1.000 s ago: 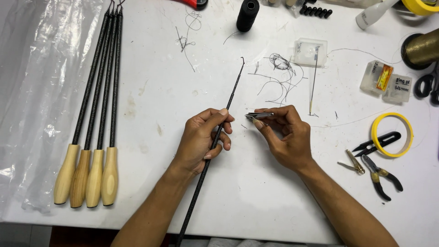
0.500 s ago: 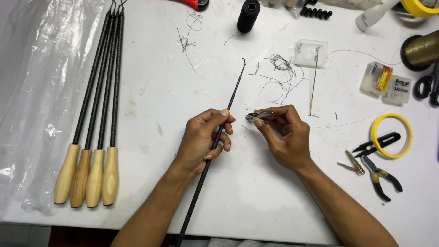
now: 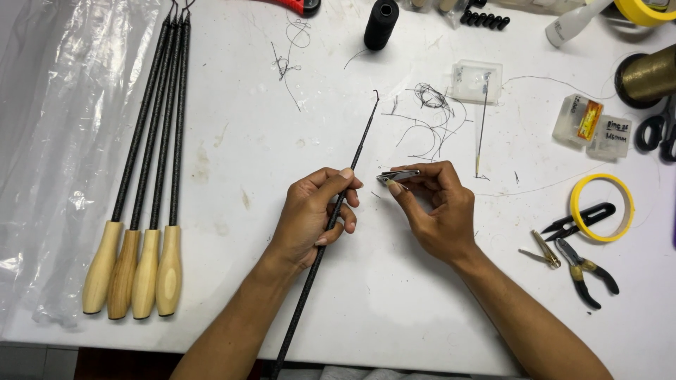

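Observation:
My left hand (image 3: 310,218) grips a long thin black rod (image 3: 358,144) near its middle; the rod runs from the table's front edge up to a small hook tip. My right hand (image 3: 433,207) pinches a small metal nail clipper (image 3: 398,175), its jaws pointing left toward the rod, just right of my left fingertips. Both hands rest low over the white table (image 3: 394,309). Loose black thread scraps (image 3: 429,116) lie beyond the hands.
Several black rods with wooden handles (image 3: 141,271) lie side by side at the left, on clear plastic sheeting (image 3: 49,141). A black thread spool (image 3: 381,23), small clear boxes (image 3: 477,79), a yellow tape ring (image 3: 602,207), black snips (image 3: 581,218), pliers (image 3: 584,271) and scissors (image 3: 655,130) lie around.

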